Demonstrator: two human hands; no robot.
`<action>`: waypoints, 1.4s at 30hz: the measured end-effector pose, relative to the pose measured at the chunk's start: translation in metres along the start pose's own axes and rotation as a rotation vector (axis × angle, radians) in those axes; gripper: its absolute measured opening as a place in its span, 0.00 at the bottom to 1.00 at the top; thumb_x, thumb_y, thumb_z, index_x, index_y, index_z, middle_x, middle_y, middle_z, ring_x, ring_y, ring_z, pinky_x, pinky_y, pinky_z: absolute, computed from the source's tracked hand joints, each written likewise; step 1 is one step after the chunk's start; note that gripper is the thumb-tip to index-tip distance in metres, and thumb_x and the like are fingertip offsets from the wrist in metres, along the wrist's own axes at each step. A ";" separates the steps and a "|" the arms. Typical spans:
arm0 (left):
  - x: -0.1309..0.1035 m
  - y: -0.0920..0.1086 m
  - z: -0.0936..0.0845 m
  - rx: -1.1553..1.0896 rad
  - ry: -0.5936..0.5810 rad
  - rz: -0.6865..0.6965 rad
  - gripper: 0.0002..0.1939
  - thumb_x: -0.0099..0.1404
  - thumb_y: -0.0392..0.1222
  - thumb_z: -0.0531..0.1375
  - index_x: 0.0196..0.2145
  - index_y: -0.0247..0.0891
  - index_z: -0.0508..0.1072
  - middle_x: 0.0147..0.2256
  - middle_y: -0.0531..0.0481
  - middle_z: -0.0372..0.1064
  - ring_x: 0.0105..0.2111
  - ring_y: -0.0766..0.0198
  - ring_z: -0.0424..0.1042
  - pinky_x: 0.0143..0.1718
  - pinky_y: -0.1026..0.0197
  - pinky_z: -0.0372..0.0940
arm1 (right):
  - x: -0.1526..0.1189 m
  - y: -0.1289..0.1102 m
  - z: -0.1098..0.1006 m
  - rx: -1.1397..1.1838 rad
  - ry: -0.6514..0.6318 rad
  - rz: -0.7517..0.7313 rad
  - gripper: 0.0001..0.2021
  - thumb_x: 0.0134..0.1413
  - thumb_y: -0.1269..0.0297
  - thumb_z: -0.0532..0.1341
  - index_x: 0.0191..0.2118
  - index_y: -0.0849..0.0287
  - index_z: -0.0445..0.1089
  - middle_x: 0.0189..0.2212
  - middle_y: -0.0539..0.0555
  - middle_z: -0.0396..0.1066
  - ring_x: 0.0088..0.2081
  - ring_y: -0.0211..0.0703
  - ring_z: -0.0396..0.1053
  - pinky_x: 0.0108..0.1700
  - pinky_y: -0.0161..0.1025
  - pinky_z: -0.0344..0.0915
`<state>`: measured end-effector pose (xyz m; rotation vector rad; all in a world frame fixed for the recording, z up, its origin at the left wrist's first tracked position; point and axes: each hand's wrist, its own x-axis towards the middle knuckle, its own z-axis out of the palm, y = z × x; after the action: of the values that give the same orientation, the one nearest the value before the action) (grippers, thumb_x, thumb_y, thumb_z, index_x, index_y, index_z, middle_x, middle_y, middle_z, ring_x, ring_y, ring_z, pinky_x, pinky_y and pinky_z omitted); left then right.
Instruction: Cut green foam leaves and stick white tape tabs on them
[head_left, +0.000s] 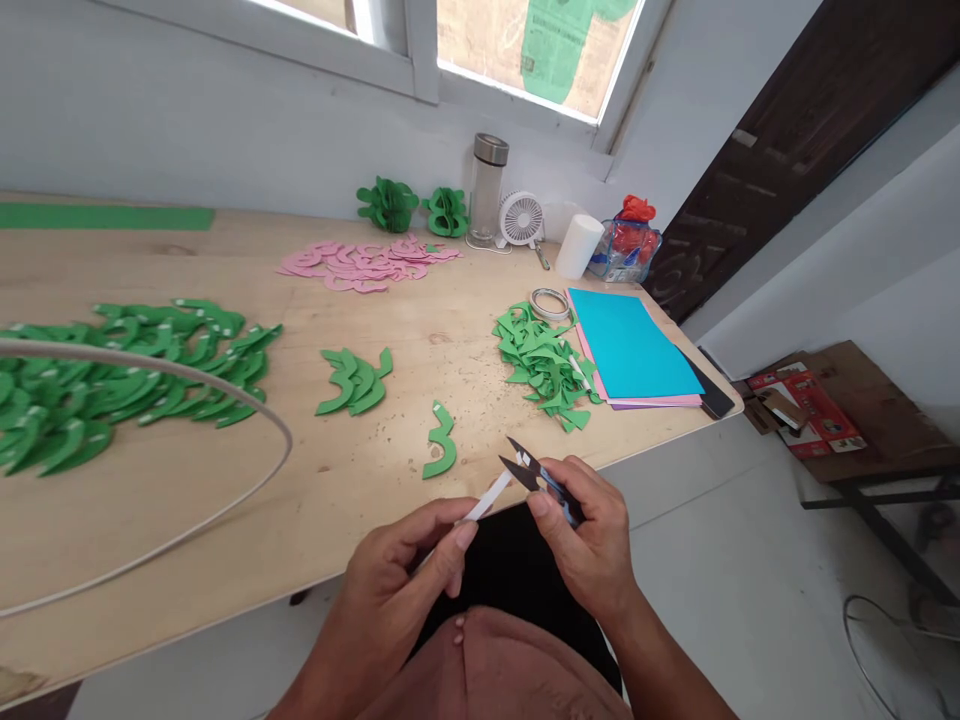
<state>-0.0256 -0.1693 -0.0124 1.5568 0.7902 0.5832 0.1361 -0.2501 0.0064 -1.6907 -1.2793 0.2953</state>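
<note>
My left hand [412, 570] pinches a narrow white strip [491, 494] between thumb and fingers, near the table's front edge. In my right hand [589, 535] is a pair of black thread snips [534, 470], its blades apart around the strip's far end. Just beyond the strip, a single wavy green cutout [442, 442] lies on the table with a small white patch at its tip. Farther left sits a small group of green cutouts [356, 382]. A large heap of similar green pieces [165, 360], many with white patches, spreads over the left side.
Green scraps [544, 362] lie beside a tape roll [550, 304] and blue sheets [637, 340] at right. Pink cutouts [367, 262], green paper shapes [388, 205], a bottle [489, 190] and a fan [520, 218] stand farther back. A pale curved cable [247, 395] crosses the left foreground.
</note>
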 end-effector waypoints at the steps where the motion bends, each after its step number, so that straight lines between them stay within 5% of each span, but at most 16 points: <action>1: 0.000 0.000 0.000 -0.015 0.029 -0.003 0.13 0.62 0.45 0.57 0.41 0.40 0.76 0.16 0.59 0.60 0.18 0.69 0.61 0.24 0.68 0.58 | 0.000 0.000 0.000 -0.007 0.003 -0.005 0.10 0.56 0.60 0.59 0.37 0.59 0.73 0.22 0.48 0.61 0.24 0.36 0.58 0.26 0.34 0.54; 5: 0.000 -0.001 0.000 -0.062 0.093 0.022 0.13 0.61 0.45 0.58 0.41 0.39 0.76 0.16 0.58 0.62 0.18 0.69 0.61 0.22 0.68 0.58 | 0.000 0.001 0.001 -0.020 -0.009 -0.008 0.10 0.56 0.59 0.59 0.37 0.60 0.73 0.22 0.48 0.61 0.24 0.36 0.58 0.25 0.33 0.55; 42: 0.005 -0.002 -0.004 0.028 0.039 0.044 0.15 0.62 0.46 0.56 0.43 0.39 0.76 0.15 0.57 0.61 0.19 0.67 0.63 0.24 0.66 0.58 | -0.002 -0.005 -0.001 -0.048 -0.072 -0.029 0.11 0.58 0.60 0.57 0.35 0.60 0.74 0.21 0.49 0.59 0.24 0.37 0.58 0.25 0.34 0.54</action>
<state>-0.0260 -0.1630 -0.0137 1.5960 0.7987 0.6388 0.1323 -0.2523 0.0102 -1.7134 -1.3723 0.3132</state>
